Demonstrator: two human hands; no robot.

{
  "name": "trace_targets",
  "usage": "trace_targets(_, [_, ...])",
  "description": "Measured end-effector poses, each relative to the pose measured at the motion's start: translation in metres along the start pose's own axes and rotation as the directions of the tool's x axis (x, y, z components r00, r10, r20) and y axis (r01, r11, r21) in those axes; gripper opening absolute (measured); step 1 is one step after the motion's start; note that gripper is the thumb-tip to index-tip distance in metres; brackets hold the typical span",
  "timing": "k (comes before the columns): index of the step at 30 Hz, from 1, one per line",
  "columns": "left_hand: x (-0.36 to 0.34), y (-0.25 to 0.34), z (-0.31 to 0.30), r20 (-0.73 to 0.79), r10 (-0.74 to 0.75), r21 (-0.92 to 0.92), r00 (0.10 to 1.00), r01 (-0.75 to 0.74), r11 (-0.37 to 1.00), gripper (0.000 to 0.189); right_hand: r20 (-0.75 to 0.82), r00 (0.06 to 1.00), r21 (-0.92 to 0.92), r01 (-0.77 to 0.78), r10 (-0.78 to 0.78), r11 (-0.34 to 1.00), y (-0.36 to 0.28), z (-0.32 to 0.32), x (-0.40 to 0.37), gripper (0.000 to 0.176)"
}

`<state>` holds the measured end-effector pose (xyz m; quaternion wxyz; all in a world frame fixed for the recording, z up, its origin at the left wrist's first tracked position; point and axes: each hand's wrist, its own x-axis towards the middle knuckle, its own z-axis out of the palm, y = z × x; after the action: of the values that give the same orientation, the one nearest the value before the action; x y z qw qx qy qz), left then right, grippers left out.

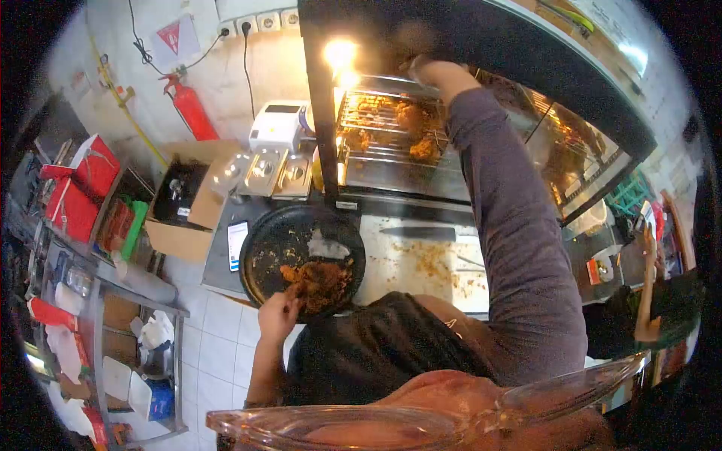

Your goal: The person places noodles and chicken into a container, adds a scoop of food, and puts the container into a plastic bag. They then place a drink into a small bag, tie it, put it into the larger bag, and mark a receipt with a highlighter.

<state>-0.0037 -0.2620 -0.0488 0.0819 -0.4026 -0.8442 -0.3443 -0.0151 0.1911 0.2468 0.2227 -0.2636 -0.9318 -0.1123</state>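
Observation:
My left hand (pixel 279 316) is closed at the near left edge of a round black tray (pixel 256 256), gripping the end of a browned, crumb-coated piece of fried chicken (pixel 320 286). Loose crumbs and a pale patch lie elsewhere on the tray. My right arm stretches up into a lit warming cabinet (pixel 328 105). High inside it is my right hand (pixel 429 71), its fingers dark and blurred, so their grip is hidden. Below that hand, fried pieces (pixel 425 149) sit on a wire rack (pixel 361 120).
A knife (pixel 418 234) lies on the crumb-strewn white board (pixel 383 282). A phone (pixel 238 246) rests left of the tray, below lidded metal containers (pixel 263 167) and a white device (pixel 278 125). A cardboard box (pixel 180 239) stands further left. At far right, another person's arm (pixel 647 286) shows.

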Motion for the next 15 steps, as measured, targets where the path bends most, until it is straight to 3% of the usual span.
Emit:
trace_targets(4, [0.000, -0.011, -0.003, 0.039, -0.078, -0.086, 0.996, 0.081, 0.993, 0.011, 0.074, 0.997, -0.148, 0.049, -0.039, 0.988, 0.003, -0.001, 0.008, 0.028])
trace_targets(8, [-0.001, -0.021, 0.001, 0.178, -0.151, 0.015, 0.972, 0.151, 0.988, 0.013, 0.118, 0.991, -0.253, 0.094, -0.066, 0.963, 0.002, 0.001, 0.019, 0.029])
trace_targets(11, [-0.005, -0.039, 0.017, 0.067, -0.046, -0.113, 0.997, 0.054, 0.992, 0.014, 0.136, 0.987, -0.321, 0.122, -0.082, 0.939, 0.001, 0.004, 0.023, 0.029])
trace_targets(12, [-0.004, -0.052, 0.023, 0.244, -0.104, -0.053, 0.964, 0.121, 0.991, 0.014, 0.141, 0.986, -0.338, 0.130, -0.086, 0.932, 0.000, 0.002, 0.023, 0.029])
trace_targets(15, [0.010, -0.037, 0.011, 0.241, -0.149, -0.003, 0.959, 0.155, 0.988, 0.014, 0.159, 0.983, -0.384, 0.149, -0.094, 0.911, -0.001, -0.003, 0.022, 0.030])
